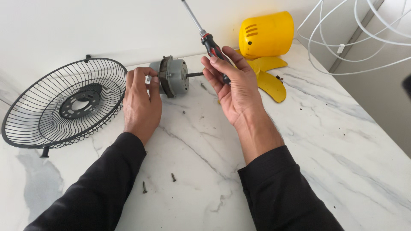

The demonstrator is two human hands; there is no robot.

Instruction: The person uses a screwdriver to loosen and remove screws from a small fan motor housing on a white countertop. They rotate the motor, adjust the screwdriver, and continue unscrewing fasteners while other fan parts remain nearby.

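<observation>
A grey fan motor (175, 76) with a short shaft pointing right rests on the marble counter (325, 141) near the wall. My left hand (141, 100) grips its left end. My right hand (233, 87) hovers just right of the shaft, holding a screwdriver (204, 34) with a black and red handle, its metal shank pointing up and away. Both arms wear dark sleeves.
A black wire fan guard (64, 105) lies at the left. A yellow motor cover (266, 34) and yellow fan blades (269, 81) sit behind my right hand. A white wire guard (355, 42) stands far right. Loose screws (144, 187) lie near the front.
</observation>
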